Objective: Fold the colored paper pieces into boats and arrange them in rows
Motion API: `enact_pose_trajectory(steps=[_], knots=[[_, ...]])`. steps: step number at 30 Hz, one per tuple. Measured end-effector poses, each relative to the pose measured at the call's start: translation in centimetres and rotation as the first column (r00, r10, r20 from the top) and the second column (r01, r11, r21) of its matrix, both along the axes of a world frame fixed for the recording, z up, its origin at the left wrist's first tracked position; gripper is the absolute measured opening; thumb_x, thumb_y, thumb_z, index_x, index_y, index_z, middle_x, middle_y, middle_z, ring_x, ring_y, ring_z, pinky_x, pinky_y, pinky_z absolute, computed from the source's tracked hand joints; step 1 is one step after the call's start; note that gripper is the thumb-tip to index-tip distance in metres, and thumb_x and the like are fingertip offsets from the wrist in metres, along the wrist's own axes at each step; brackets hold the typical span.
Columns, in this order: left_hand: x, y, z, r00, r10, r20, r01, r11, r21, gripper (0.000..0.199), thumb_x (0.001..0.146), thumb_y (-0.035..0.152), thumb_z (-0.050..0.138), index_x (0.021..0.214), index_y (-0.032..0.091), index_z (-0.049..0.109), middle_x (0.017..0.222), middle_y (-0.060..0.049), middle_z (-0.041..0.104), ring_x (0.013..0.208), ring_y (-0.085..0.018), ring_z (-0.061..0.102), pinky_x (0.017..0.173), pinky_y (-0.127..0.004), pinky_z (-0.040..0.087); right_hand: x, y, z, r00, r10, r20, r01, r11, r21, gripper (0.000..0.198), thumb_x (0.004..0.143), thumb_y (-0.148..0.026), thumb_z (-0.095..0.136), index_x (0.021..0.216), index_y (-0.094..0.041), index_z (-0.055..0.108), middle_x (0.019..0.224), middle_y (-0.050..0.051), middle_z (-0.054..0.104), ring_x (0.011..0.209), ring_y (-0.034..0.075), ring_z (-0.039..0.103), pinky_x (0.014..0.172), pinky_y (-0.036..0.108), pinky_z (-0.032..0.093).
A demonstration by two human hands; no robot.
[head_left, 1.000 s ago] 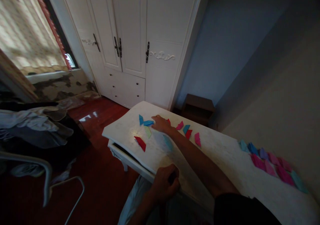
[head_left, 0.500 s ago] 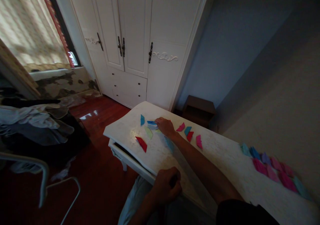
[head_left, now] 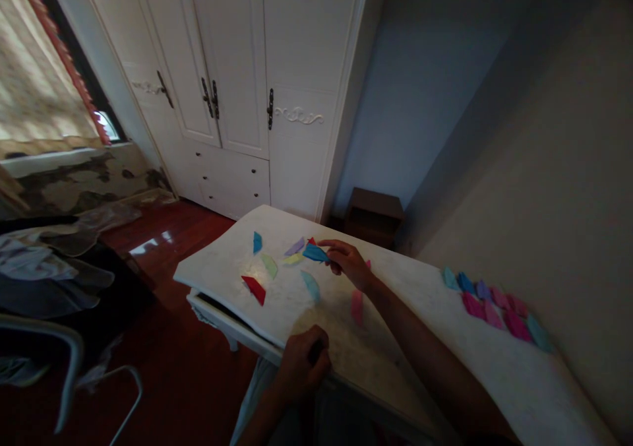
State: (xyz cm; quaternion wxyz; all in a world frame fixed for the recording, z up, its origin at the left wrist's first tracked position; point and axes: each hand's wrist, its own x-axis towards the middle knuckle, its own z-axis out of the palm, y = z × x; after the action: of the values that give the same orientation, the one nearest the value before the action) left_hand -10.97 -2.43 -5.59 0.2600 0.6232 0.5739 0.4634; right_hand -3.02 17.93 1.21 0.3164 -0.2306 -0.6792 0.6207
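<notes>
My right hand (head_left: 347,261) is closed on a blue folded paper piece (head_left: 314,253), gripping its right end between thumb and fingers just over the white table (head_left: 220,261). Around it lie a purple paper piece (head_left: 295,246), a yellow one (head_left: 293,259), a pale blue one (head_left: 311,286) and a partly covered red one (head_left: 311,241). Below my right forearm a pink piece (head_left: 357,307) shows. My left hand (head_left: 305,360) is curled into a loose fist at the table's near edge, with nothing visible in it.
Farther left are a blue piece (head_left: 257,242), a green piece (head_left: 269,266) and a red piece (head_left: 254,289). Several folded papers (head_left: 494,307) stand in rows along the right wall. A drawer (head_left: 232,320) sits slightly open. Behind are a white wardrobe (head_left: 301,162) and a brown stand (head_left: 374,202).
My right hand has lifted the blue paper piece and drawn it to the right, uncovering the purple one. My left hand keeps its curl. The view has swung rightward.
</notes>
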Motion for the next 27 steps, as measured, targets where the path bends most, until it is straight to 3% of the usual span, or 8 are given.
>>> enact_pose_trajectory(steps=[5,10,13,16,19,22,25,27], knots=[[0.2,0.2,0.2,0.999,0.039,-0.032,-0.039,0.999,-0.019,0.008,0.077,0.023,0.045,0.07,0.02,0.048,0.058,0.004,0.048,0.052,-0.011,0.045,0.051,-0.021,0.033,5.9,-0.9,1.1,0.99,-0.097,-0.1,0.077,0.978,-0.193,0.022,0.071,-0.034,0.065,0.084,-0.017,0.071,0.058,-0.002,0.06,0.041,0.007,0.047,0.04,0.021,0.035],[0.4,0.3,0.5,0.995,0.092,-0.043,-0.093,0.995,-0.035,0.016,0.08,0.031,0.046,0.07,0.02,0.051,0.058,0.003,0.051,0.053,-0.013,0.051,0.051,-0.022,0.04,12.3,-2.2,1.6,0.973,-0.206,-0.101,0.171,0.944,-0.282,0.033,0.074,-0.034,0.066,0.102,-0.018,0.071,0.054,-0.003,0.057,0.041,0.007,0.045,0.038,0.019,0.029],[0.4,0.5,0.6,0.991,0.114,-0.076,-0.116,0.993,-0.031,0.018,0.079,0.036,0.047,0.07,0.021,0.052,0.057,0.003,0.052,0.051,-0.013,0.052,0.05,-0.021,0.041,15.9,-3.0,1.1,0.97,-0.222,-0.093,0.188,0.94,-0.283,0.034,0.076,-0.034,0.065,0.105,-0.016,0.071,0.05,-0.004,0.052,0.039,0.007,0.04,0.037,0.019,0.025],[0.5,0.8,0.2,0.979,0.15,-0.14,-0.156,0.987,-0.035,0.019,0.08,0.038,0.047,0.071,0.022,0.054,0.056,0.004,0.054,0.049,-0.013,0.054,0.049,-0.021,0.042,18.9,-3.5,0.3,0.972,-0.217,-0.086,0.186,0.944,-0.274,0.026,0.075,-0.032,0.065,0.091,-0.014,0.074,0.052,-0.002,0.057,0.038,0.006,0.038,0.036,0.019,0.024],[0.7,1.1,-0.4,0.955,0.214,-0.203,-0.226,0.973,-0.037,0.02,0.081,0.039,0.047,0.075,0.022,0.056,0.059,0.004,0.06,0.051,-0.013,0.058,0.051,-0.021,0.045,21.5,-3.6,-0.2,0.966,-0.24,-0.095,0.201,0.931,-0.305,0.02,0.072,-0.031,0.068,0.084,-0.016,0.073,0.058,0.0,0.062,0.04,0.007,0.045,0.038,0.02,0.033],[1.2,1.3,-0.6,0.924,0.282,-0.257,-0.3,0.954,-0.03,0.02,0.08,0.04,0.048,0.076,0.023,0.058,0.061,0.004,0.063,0.053,-0.014,0.061,0.053,-0.021,0.046,23.8,-3.6,-0.2,0.957,-0.268,-0.113,0.221,0.922,-0.319,0.025,0.072,-0.032,0.072,0.094,-0.018,0.073,0.078,0.004,0.07,0.059,0.012,0.061,0.053,0.024,0.048],[1.7,1.3,-0.5,0.891,0.338,-0.303,-0.363,0.931,-0.027,0.02,0.08,0.039,0.048,0.076,0.023,0.059,0.059,0.005,0.064,0.051,-0.014,0.062,0.051,-0.021,0.044,25.7,-3.2,-0.2,0.943,-0.322,-0.088,0.288,0.919,-0.27,0.035,0.069,-0.033,0.077,0.101,-0.02,0.071,0.098,0.008,0.072,0.079,0.016,0.067,0.069,0.029,0.053],[1.9,1.3,-0.6,0.873,0.358,-0.331,-0.385,0.923,-0.015,0.02,0.08,0.039,0.047,0.075,0.023,0.059,0.059,0.005,0.064,0.051,-0.014,0.062,0.051,-0.021,0.043,26.9,-2.5,-0.4,0.91,-0.413,-0.04,0.397,0.896,-0.201,0.038,0.065,-0.034,0.08,0.099,-0.019,0.071,0.096,0.008,0.073,0.077,0.017,0.068,0.067,0.028,0.053]])
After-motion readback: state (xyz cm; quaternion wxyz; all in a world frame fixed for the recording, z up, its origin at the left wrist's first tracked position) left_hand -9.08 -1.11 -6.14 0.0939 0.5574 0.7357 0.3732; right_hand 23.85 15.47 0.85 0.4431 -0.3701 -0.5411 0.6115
